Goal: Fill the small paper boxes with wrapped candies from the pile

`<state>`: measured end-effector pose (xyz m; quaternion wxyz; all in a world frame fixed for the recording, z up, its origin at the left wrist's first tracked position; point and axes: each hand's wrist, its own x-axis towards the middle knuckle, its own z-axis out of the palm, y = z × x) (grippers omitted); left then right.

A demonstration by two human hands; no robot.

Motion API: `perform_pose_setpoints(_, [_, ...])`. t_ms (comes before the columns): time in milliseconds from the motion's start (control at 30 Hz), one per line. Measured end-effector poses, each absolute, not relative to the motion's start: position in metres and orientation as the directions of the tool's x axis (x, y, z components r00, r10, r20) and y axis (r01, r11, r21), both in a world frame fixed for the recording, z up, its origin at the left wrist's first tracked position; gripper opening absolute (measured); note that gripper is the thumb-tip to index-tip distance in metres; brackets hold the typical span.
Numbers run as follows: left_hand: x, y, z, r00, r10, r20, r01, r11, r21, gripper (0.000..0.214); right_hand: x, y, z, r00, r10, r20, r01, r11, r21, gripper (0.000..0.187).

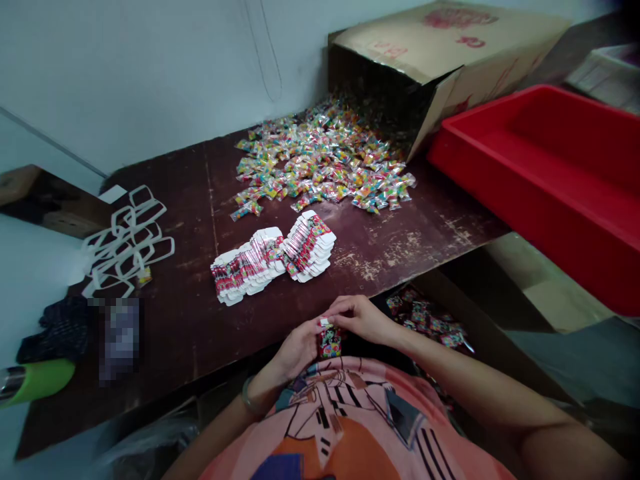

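Close to my body, at the table's front edge, a small printed candy box (330,343) stands upright between my hands. My left hand (299,348) grips it along its left side. The fingers of my right hand (361,317) pinch at the white flap on its top. Beyond my hands, two rows of flat printed cartons (249,265) lie fanned out on the dark brown table (280,327). Farther back spreads a heap of small clear wrapped packets (320,160) with colourful contents.
A cardboard box (450,40) lies open toward the packets, beside a red tray (540,200) on the right. Several filled small boxes (430,320) lie below the table edge. At left are white loops (130,247), dark cloth (57,327) and a green bottle (45,380).
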<state>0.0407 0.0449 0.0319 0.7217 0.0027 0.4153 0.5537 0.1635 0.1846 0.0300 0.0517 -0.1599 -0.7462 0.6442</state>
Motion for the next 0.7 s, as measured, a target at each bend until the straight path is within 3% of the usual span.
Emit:
perform_pose_setpoints(200, [0.043,0.042,0.029,0.015,0.851,-0.525,-0.688,0.39,0.612,0.067,0.181,0.176,0.043,-0.993,0.095,0.075,-0.024,0.45,-0.893,0.029])
perform_pose_setpoints(300, [0.037,0.046,0.033,-0.096,0.846,-0.524,-0.566,0.387,0.728,0.065,0.168,0.218,0.039,-0.991,0.004,0.132,-0.107,0.565,-0.818,0.024])
perform_pose_setpoints(367, [0.027,0.048,0.039,-0.167,0.84,-0.516,-0.362,0.435,0.825,0.05,0.151,0.274,0.033,-0.969,0.183,0.165,0.015,0.713,-0.701,0.022])
perform_pose_setpoints(433, [0.011,0.048,0.049,-0.195,0.847,-0.495,-0.105,0.484,0.869,0.041,0.135,0.34,0.029,-0.789,0.565,0.241,0.381,0.758,-0.53,0.024])
perform_pose_setpoints(467, [0.001,0.046,0.054,-0.188,0.847,-0.497,-0.021,0.502,0.864,0.041,0.13,0.371,0.027,-0.701,0.658,0.275,0.486,0.723,-0.492,0.032])
perform_pose_setpoints(567, [-0.026,0.032,0.067,-0.123,0.835,-0.536,0.116,0.548,0.828,0.032,0.129,0.422,0.015,-0.568,0.755,0.327,0.612,0.654,-0.444,0.048])
perform_pose_setpoints(633, [-0.039,0.021,0.072,-0.092,0.824,-0.56,0.193,0.566,0.801,0.019,0.139,0.418,0.0,-0.561,0.752,0.346,0.622,0.659,-0.424,0.042])
perform_pose_setpoints(700, [-0.045,0.015,0.071,-0.062,0.82,-0.569,0.163,0.571,0.805,0.019,0.151,0.392,-0.017,-0.57,0.736,0.365,0.616,0.677,-0.402,0.032])
